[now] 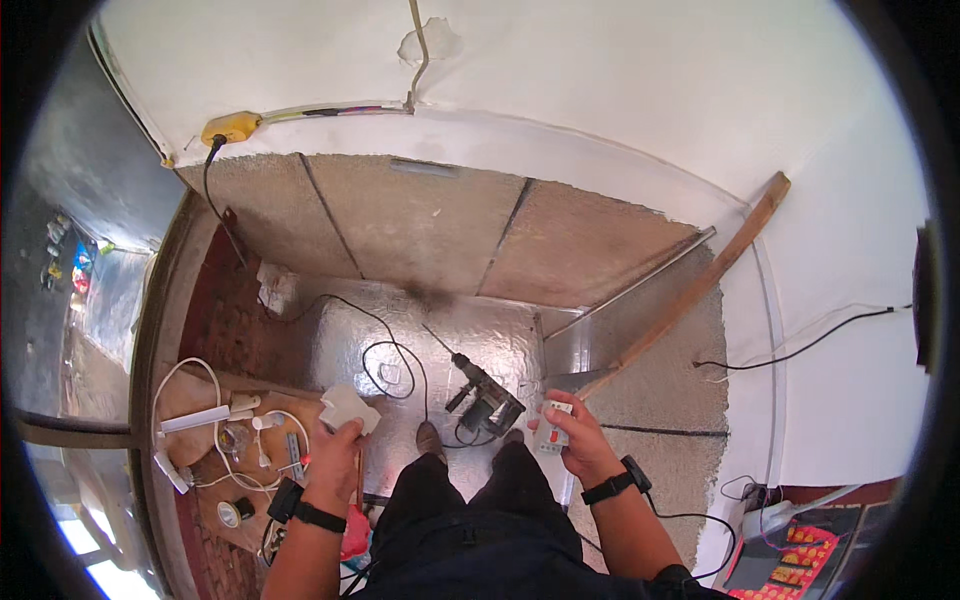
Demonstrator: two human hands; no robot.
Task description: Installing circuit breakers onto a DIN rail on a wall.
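My left hand (342,446) is closed on a white plastic piece (349,406), boxy with a notched edge, held up over the left side of the foil-covered floor. In my right hand (590,448) is a small white circuit breaker (553,432) with a red part on its front; thumb and fingers wrap round its side. The two held things are apart, one on each side of my legs. Between and beyond them a dark rotary hammer drill (487,400) lies on the floor, its long bit pointing away to the left.
Left of me a board (230,465) carries white cables, a white bar lamp (195,418) and a round downlight (232,514). The drill's black cord loops over the foil sheet (345,335). A yellow power socket (232,128) hangs on the wall. A wooden plank (700,285) leans at right.
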